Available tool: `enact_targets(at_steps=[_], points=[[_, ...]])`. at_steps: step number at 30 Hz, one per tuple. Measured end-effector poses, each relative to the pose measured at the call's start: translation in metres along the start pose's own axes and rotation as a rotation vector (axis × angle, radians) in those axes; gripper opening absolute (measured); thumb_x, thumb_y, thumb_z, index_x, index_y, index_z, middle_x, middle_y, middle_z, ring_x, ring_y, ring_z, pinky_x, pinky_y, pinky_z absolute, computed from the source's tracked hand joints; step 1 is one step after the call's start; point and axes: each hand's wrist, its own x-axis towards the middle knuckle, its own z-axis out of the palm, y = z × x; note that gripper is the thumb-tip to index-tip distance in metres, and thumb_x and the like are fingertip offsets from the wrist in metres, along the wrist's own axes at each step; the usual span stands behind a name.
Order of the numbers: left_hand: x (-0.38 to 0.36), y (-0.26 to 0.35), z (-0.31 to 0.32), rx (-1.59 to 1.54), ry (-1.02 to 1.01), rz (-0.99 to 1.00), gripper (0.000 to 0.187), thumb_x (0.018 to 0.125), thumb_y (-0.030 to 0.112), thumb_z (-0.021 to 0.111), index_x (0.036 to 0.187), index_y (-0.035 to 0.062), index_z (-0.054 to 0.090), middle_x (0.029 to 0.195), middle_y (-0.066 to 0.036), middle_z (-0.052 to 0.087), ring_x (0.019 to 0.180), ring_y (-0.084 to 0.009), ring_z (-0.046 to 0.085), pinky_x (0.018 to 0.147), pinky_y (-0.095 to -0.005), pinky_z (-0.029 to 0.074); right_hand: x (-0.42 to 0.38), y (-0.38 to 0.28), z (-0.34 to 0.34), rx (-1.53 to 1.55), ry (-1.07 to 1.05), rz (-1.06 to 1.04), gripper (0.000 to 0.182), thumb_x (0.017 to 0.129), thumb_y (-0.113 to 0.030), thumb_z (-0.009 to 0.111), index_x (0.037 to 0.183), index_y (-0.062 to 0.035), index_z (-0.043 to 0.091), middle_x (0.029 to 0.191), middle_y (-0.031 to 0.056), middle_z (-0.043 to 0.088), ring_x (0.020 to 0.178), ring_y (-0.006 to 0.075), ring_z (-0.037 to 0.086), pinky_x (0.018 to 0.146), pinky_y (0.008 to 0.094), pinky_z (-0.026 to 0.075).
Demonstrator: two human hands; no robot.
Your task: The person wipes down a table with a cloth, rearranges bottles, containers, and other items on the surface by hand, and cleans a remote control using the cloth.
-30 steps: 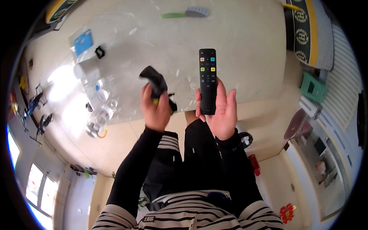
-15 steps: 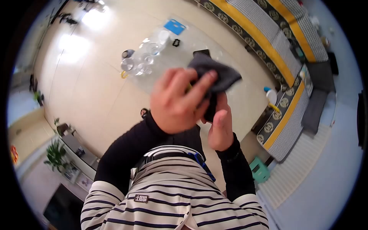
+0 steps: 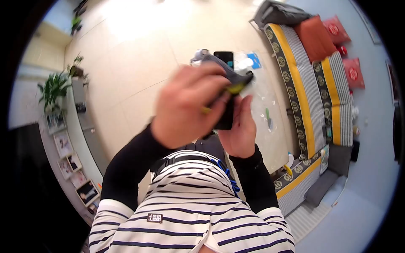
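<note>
My left hand [image 3: 187, 105], blurred by motion, is closed around a dark grey cloth [image 3: 225, 69] with a yellow edge. The cloth lies across the middle of a long black object that looks like a phone [image 3: 224, 57]; its upper end shows a lit, teal patch. My right hand [image 3: 239, 130], palm up with the thumb out to the side, holds the phone's lower part from beneath. Cloth and left fingers hide the middle of the phone.
Beyond my hands is a pale table [image 3: 270, 143], bearing a blue card [image 3: 254, 61] and a green-handled item [image 3: 268, 114]. A sofa [image 3: 301, 97] with yellow-striped covers runs along the right. At left stand a potted plant [image 3: 55, 90] and picture frames [image 3: 63, 143].
My view has turned, so the table and sofa sit differently in it. The cloth has shifted left on the phone, and its yellow edge now shows. Both hands keep their holds.
</note>
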Motion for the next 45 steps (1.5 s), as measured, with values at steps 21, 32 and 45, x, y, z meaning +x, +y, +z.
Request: enact_targets(at_steps=[21,32,45], points=[[-0.124,0.032,-0.121,-0.059,-0.271,-0.111,0.023,0.077,0.006,0.076,0.099,0.0068,0.069,0.102,-0.007,0.068,0.090,-0.0279,0.066,0.076,-0.0381,0.056,-0.031,0.084,0.097,0.060,-0.158,0.287,0.064,0.111,-0.053,0.030,0.149,-0.0035,0.044,0.119,0.0094,0.064,0.102,0.0172,0.065,0.086,0.0327,0.054],[-0.141,0.004,-0.153,-0.723,-0.017,-0.582,0.024,0.096,0.003,0.065,0.119,-0.0032,0.064,0.108,-0.009,0.065,0.097,-0.0188,0.065,0.085,-0.0352,0.054,-0.030,0.059,0.064,0.077,-0.182,0.185,0.055,0.113,-0.043,0.031,0.146,-0.0020,0.045,0.105,0.0084,0.057,0.090,0.0224,0.057,0.084,0.0382,0.048],[-0.084,0.001,-0.110,0.389,0.142,0.072,0.022,0.077,0.008,0.079,0.098,0.0093,0.071,0.099,-0.006,0.064,0.084,-0.0278,0.062,0.068,-0.0368,0.053,-0.077,0.075,0.106,-0.835,-0.078,0.073,0.098,0.100,-0.080,0.021,0.158,-0.0023,0.035,0.103,0.0004,0.054,0.066,0.0066,0.044,0.055,0.0229,0.033]])
